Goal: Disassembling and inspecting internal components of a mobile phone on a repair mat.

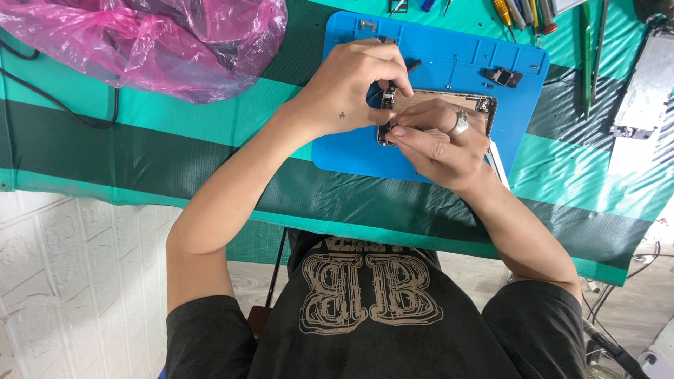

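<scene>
An opened phone body (449, 104) with a copper-coloured inside lies on a blue work mat (428, 52). My left hand (351, 84) is curled over the phone's left end. Its fingertips pinch a thin dark tool (390, 90) that points down into the phone's corner. My right hand (435, 144), with a silver ring on one finger, lies over the phone's near edge. Its thumb and fingers pinch that edge at the left corner. Both hands hide much of the phone's left part.
A crumpled pink plastic bag (154, 38) and a black cable (63, 105) lie at the far left. A small black part (502, 76) rests on the mat. Screwdrivers (523, 14), thin green tools (588, 56) and a silver metal plate (642, 84) lie at the right.
</scene>
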